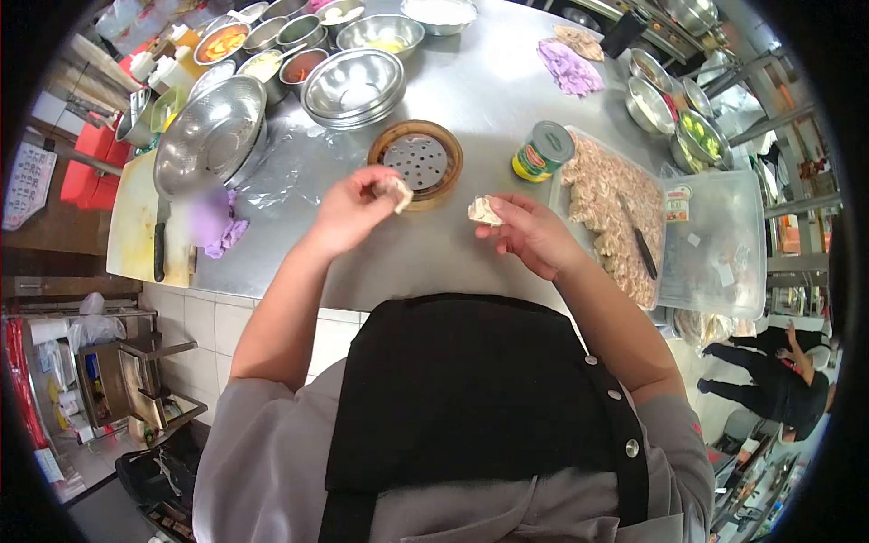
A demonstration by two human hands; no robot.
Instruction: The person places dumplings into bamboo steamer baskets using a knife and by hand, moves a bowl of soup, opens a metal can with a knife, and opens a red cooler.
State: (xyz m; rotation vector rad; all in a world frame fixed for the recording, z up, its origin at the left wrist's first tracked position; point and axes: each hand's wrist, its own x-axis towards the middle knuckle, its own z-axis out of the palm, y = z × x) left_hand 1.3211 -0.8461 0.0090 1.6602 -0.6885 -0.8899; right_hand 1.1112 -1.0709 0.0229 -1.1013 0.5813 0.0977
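Pinched between thumb and fingers, the left hand [355, 213] holds a small, off-white, soft-looking piece [403, 194], and the right hand [534, 233] holds a similar small, creamy-white, folded-looking piece [485, 211]. Both grips are narrow, I suppose to avoid crushing. The hands are above the grey steel table [425, 267]; the left is close by the round, brown wooden ring [455, 169] with its perforated metal plate [418, 163]. Whether that piece touches the ring, I cannot tell. To the right, the broad, pale pink, lumpy mixture [602, 208], with a slim black-handled utensil [644, 253] lying on it, seems placed for easy reach. A green-and-yellow metal can [543, 152] stands beside it. Farther, shiny steel bowls [353, 83] are nested, perhaps for saving room.
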